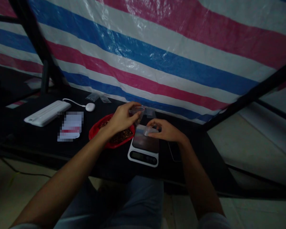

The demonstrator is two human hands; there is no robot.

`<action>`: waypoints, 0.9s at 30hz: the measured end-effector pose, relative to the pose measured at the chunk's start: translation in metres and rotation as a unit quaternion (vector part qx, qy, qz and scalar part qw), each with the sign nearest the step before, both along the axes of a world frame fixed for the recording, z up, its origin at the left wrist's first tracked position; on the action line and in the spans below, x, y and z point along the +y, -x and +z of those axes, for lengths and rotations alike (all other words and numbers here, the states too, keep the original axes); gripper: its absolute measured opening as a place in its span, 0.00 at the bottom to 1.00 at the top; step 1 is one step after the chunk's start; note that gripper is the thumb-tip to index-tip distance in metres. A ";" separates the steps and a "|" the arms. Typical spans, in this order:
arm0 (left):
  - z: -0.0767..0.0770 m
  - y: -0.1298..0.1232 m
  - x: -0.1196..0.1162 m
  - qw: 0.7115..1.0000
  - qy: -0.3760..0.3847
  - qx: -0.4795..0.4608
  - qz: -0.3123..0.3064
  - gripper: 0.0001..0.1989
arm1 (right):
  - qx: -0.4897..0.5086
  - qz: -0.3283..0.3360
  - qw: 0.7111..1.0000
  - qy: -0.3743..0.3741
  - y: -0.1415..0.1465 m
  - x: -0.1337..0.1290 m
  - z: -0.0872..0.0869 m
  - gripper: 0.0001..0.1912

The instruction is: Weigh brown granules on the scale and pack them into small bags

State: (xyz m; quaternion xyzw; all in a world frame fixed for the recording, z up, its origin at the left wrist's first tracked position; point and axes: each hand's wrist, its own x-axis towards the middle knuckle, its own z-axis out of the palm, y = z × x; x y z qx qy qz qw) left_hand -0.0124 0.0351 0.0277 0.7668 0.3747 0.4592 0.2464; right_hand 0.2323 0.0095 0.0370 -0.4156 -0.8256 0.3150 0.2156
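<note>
My left hand (126, 117) is closed around a clear plastic cup (138, 114), above the right edge of a red tray (93, 130). Small brown pieces (120, 136) lie in the tray, partly hidden by my left forearm. A white kitchen scale (143, 160) with a dark plate stands to the right of the tray. Over the back of that plate, my right hand (165, 129) pinches a small clear plastic item (147, 130), whose exact shape is hard to make out.
To the left are a white power strip-like device (47, 113), a round white piece on a cord (90, 107) and a blurred packet (71, 127). Clear bags (92, 96) lie by the striped sheet (143, 57). A dark flat object (174, 151) is right of the scale.
</note>
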 end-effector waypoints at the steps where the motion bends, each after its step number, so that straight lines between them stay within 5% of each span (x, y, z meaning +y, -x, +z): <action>1: -0.002 -0.007 0.008 1.000 0.015 -0.001 -0.012 0.19 | 0.006 -0.007 1.000 0.007 -0.002 0.000 -0.008 0.16; 9: -0.028 -0.021 0.050 0.989 0.066 0.113 -0.063 0.22 | 0.069 -0.039 0.997 -0.001 -0.008 0.001 -0.031 0.17; 18: -0.024 -0.006 0.065 0.983 0.073 0.166 -0.017 0.19 | 0.083 -0.083 0.991 -0.057 -0.011 0.004 -0.041 0.15; 27: -0.013 -0.029 0.051 0.929 0.059 0.317 0.183 0.25 | 0.073 -0.095 0.991 -0.057 -0.008 0.002 -0.043 0.13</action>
